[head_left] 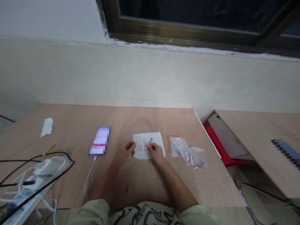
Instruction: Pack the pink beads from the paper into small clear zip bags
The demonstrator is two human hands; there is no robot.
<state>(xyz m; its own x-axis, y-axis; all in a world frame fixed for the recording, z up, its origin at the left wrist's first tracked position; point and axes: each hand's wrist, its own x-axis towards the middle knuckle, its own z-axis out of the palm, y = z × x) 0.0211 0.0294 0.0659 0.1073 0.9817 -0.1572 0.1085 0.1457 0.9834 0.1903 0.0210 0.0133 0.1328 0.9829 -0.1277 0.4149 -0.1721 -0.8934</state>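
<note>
red pieces (151, 139) lie on the white sheet (140, 155) on the wooden table (145, 181), just beyond the right hand (156, 152). on my feed that hand has thumb and finger close together, the left hand (124, 150) curls at the sheet's left edge; i cannot tell what either holds.

Bold dark lettering (145, 215) runs across the pale shirt front (153, 207), but folds and the angle leave no whole word readable. The phone screen (100, 140) is pixelated and illegible.
</note>
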